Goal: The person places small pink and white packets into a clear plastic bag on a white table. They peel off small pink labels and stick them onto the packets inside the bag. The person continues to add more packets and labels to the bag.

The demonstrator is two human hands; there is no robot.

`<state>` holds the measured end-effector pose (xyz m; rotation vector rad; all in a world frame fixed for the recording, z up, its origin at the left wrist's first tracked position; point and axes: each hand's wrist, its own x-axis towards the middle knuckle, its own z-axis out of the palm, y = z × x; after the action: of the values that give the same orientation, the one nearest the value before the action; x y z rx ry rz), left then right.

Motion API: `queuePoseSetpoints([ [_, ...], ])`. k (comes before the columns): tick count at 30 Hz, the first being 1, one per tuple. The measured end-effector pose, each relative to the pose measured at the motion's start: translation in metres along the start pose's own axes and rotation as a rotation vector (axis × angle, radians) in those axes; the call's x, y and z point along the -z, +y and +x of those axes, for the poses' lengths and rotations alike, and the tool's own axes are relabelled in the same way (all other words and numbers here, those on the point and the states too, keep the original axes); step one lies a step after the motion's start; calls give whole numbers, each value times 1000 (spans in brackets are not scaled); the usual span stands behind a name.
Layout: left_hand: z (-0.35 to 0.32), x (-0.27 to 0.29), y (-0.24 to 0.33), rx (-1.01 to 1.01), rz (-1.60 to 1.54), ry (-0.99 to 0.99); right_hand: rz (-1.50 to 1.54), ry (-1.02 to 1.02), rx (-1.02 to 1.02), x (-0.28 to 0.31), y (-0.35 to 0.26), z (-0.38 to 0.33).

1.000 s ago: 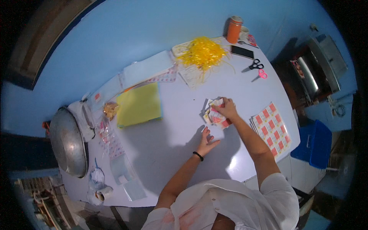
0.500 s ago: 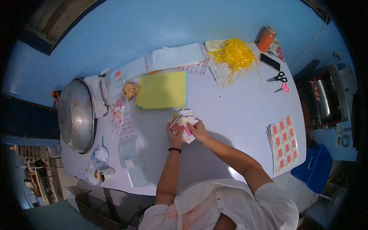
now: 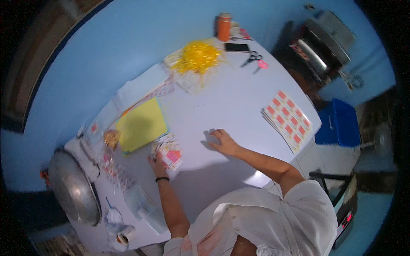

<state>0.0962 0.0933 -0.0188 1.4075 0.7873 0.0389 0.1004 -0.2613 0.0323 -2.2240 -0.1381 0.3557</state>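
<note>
Head view: the left hand (image 3: 158,165) touches a pile of small cards (image 3: 172,156); I cannot tell if it grips. The right hand (image 3: 225,144) is released above the white table (image 3: 239,98).

A pale table (image 3: 230,98) bears yellow paper (image 3: 142,123), small cards (image 3: 173,157), printed sheets (image 3: 288,119), scissors (image 3: 250,59) and a phone (image 3: 237,48).
</note>
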Motion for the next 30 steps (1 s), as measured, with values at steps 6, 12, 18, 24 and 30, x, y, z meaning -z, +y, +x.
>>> queuePoseSetpoints([
  [6, -22, 6, 24, -30, -33, -155, -261, 389, -227, 110, 139, -110],
  [12, -74, -26, 19, -928, 819, 536, -459, 624, -573, 238, 230, -178],
  [18, -174, -129, -51, -409, 249, -335, -521, 545, -762, 314, 291, -172],
  [24, -264, -299, -146, -27, 256, -842, -273, 275, -546, 325, 319, -164],
  [30, -295, -417, -185, -31, 44, -690, 246, 214, -377, 284, 308, -181],
])
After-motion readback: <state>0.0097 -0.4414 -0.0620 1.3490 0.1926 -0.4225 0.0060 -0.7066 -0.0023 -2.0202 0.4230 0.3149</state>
